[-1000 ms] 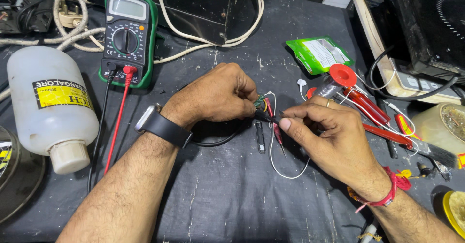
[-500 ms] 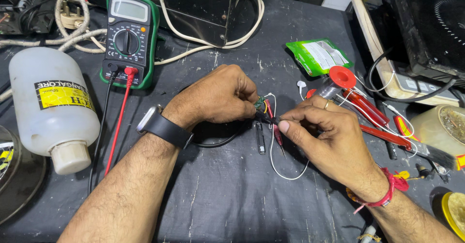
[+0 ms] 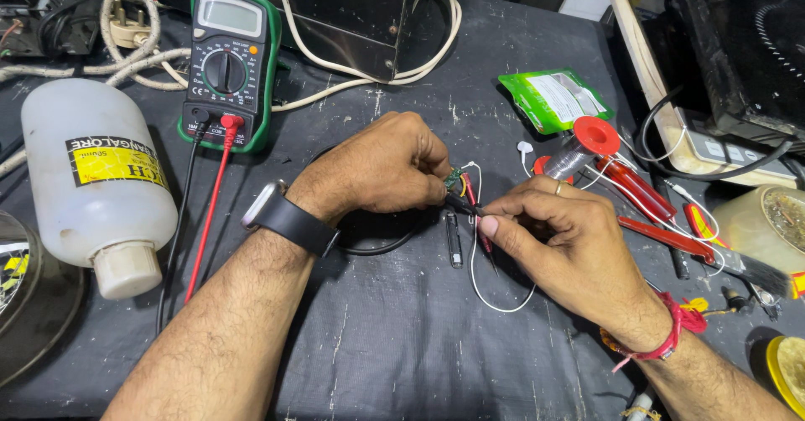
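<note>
My left hand point(image 3: 387, 167), with a black watch on the wrist, is closed around a tiny green circuit board point(image 3: 454, 177) with thin red, yellow and white wires coming off it. My right hand point(image 3: 560, 236) pinches a dark probe tip point(image 3: 464, 206) between thumb and forefinger and holds it against the board. A thin white wire point(image 3: 501, 305) loops down onto the black mat point(image 3: 402, 337) below my hands. A small dark metal piece point(image 3: 454, 241) lies on the mat between my hands.
A green-cased multimeter point(image 3: 227, 64) with red and black leads stands at the back left. A white plastic bottle point(image 3: 94, 178) lies on the left. A solder spool point(image 3: 585, 142), a green pouch point(image 3: 555, 98), red-handled tools point(image 3: 639, 193) and a brush sit on the right.
Both hands stay almost still on the small board. The right hand's fingers have shifted slightly toward the left hand.
</note>
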